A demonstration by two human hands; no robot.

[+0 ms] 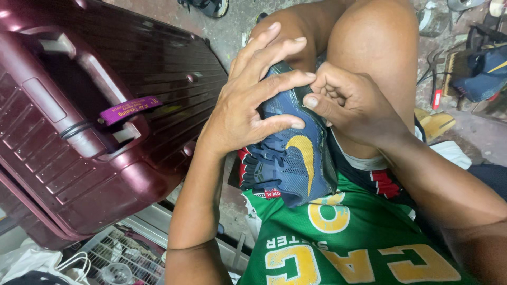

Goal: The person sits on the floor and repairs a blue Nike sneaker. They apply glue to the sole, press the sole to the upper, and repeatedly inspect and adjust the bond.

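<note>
A navy blue sports shoe [296, 158] with a yellow curved mark on its side rests on my lap, toe end up against my bent knee [369, 47]. My left hand [248, 100] wraps over the front of the shoe, fingers spread across its upper. My right hand [351, 103] pinches the shoe's edge near the sole with thumb and fingers curled. Whether something small sits between those fingers is hidden.
A dark red hard-shell suitcase [79, 116] with a purple tag [129, 110] lies at the left. A wire rack [121, 253] and white bags sit at the bottom left. Another blue shoe [483, 74] and tools lie on the floor at the right.
</note>
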